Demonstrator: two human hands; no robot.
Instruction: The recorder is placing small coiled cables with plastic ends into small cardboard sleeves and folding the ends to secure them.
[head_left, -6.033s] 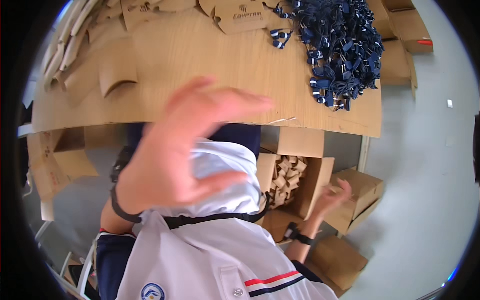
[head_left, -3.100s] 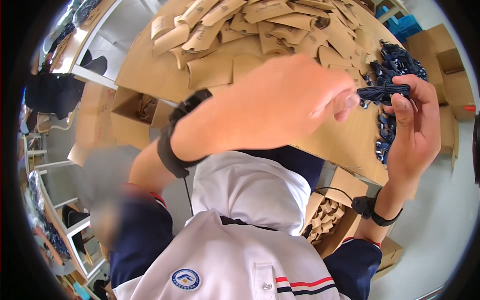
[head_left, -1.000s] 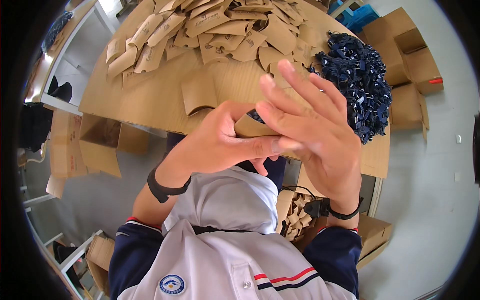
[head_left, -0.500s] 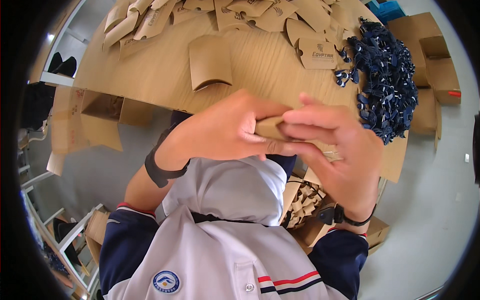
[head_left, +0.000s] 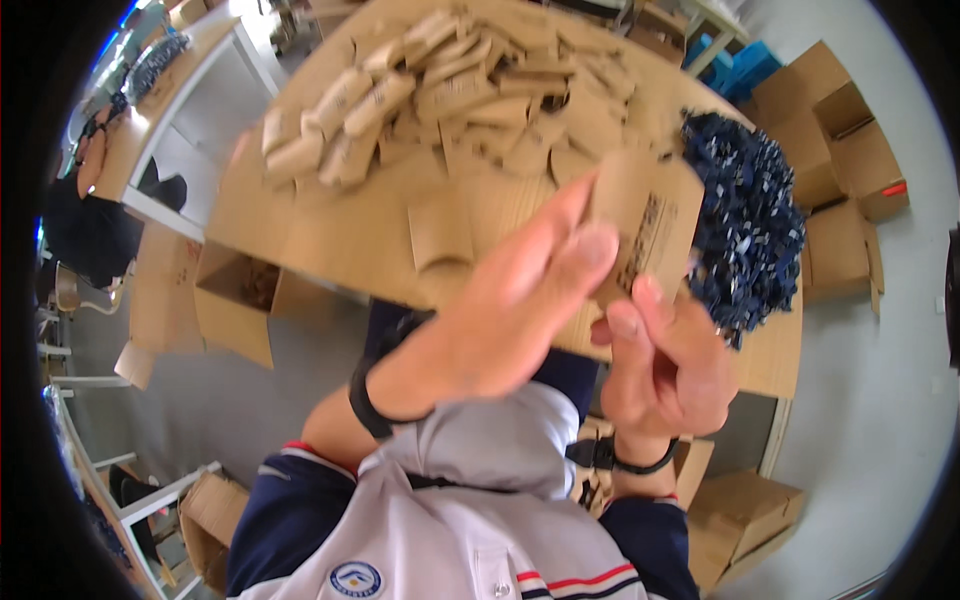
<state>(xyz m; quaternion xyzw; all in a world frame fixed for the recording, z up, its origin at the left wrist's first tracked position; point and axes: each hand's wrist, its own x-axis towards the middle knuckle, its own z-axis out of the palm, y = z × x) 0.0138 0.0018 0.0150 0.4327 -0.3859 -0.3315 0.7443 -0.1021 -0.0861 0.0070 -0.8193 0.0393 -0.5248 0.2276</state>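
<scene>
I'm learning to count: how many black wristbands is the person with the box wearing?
2: one wristband just behind the left hand, another wristband just behind the right hand.

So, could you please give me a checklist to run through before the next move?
1. Cardboard box supported: ok, the right hand grips its lower end.
2. Left hand grip firm: cannot tell; it appears to lie along the box's left side.
3. Lower end closed: cannot tell, fingers cover it.
4. Box contents visible: not ok, its wall hides the inside.
5. Dark blue earphones on the table: ok, heaped at the right.
</scene>
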